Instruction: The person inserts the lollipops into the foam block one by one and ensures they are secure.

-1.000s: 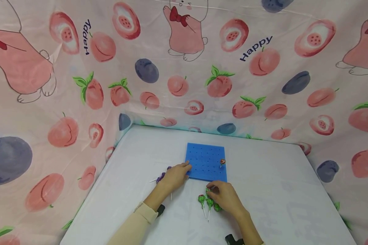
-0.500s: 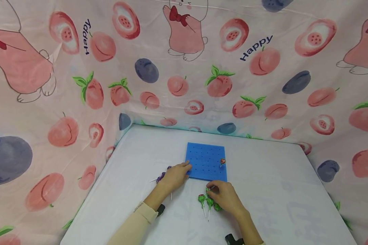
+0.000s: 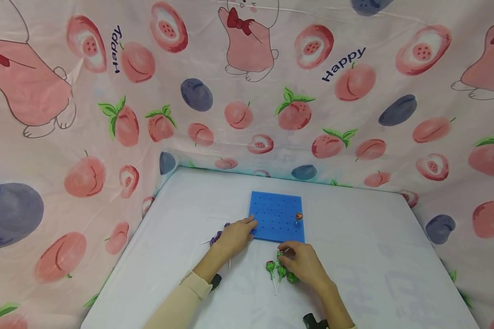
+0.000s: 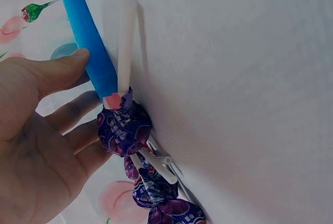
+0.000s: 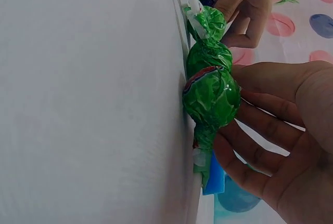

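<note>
A blue perforated foam board (image 3: 273, 212) lies on the white table, with one red-and-brown wrapped lollipop (image 3: 298, 216) upright near its right edge. My left hand (image 3: 233, 237) rests at the board's near left corner, fingers fairly straight and the thumb touching the edge (image 4: 88, 31). Purple-wrapped lollipops (image 4: 125, 128) lie beside that hand, partly hidden under it in the head view. In front of the board, my right hand (image 3: 303, 262) pinches a green-wrapped lollipop (image 3: 279, 254) between thumb and fingers. Other green lollipops (image 3: 270, 266) lie close by; one is partly covered by the hand.
The white table (image 3: 354, 237) reaches back to a pink fruit-patterned cloth (image 3: 238, 137) hung behind it and along both sides. A black wrist strap piece (image 3: 216, 282) shows at the left cuff, and a black device (image 3: 314, 321) by the right wrist.
One green lollipop's stick has swung left, so it now meets the neighbouring stick. My right hand has shifted very slightly; my left hand and the board stay put.
</note>
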